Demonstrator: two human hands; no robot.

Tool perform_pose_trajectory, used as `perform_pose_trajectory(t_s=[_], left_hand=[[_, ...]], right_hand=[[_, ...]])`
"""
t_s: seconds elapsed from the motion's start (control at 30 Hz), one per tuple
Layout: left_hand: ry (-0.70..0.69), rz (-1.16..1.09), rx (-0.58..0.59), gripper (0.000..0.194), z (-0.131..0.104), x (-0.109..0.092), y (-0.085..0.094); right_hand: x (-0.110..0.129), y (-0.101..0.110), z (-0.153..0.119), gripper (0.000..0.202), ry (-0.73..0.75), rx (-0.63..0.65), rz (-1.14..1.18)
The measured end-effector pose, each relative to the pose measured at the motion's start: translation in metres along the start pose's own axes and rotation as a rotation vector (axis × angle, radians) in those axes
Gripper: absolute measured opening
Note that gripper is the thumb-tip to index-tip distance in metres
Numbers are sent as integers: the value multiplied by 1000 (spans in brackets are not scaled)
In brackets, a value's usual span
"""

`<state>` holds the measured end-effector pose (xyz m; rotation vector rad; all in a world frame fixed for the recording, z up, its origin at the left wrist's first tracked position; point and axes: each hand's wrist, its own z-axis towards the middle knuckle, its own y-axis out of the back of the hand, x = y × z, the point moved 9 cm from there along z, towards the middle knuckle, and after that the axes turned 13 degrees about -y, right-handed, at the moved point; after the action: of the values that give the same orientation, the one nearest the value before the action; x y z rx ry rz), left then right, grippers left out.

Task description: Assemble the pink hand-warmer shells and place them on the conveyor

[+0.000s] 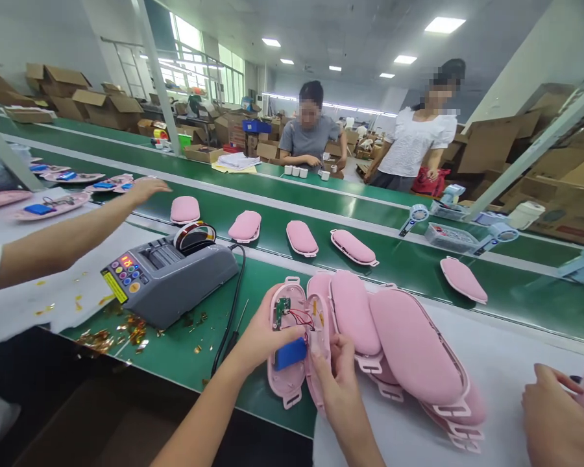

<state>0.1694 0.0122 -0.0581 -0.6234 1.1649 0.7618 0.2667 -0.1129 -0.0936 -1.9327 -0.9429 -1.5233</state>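
Observation:
Between my hands is an opened pink oval casing, its two halves side by side and joined by thin red wires. The left half bears a small green circuit board and a blue battery pack. My left hand grips that half from the left, thumb laid over the inside by the battery. My right hand has its fingers closed round the narrower right half. Just to the right lies a stack of closed pink casings, close to my right hand.
A grey tape dispenser with a black cable and a screwdriver are to the left, near tape scraps. Pink casings lie along the green conveyor. Co-workers' hands reach in at left and right.

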Motion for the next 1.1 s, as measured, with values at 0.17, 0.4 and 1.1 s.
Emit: perform_pose_trajectory(t_s=[0.17, 0.4, 1.1], left_hand=[[-57, 358, -156, 56, -1, 0, 13], [-296, 604, -51, 36, -8, -14, 1], [-179, 846, 64, 32, -14, -24, -1]], right_hand=[[1, -6, -11, 50, -6, -55, 62], [-7, -23, -22, 47, 108, -42, -22], [-8, -9, -28, 34, 307, -57, -4]])
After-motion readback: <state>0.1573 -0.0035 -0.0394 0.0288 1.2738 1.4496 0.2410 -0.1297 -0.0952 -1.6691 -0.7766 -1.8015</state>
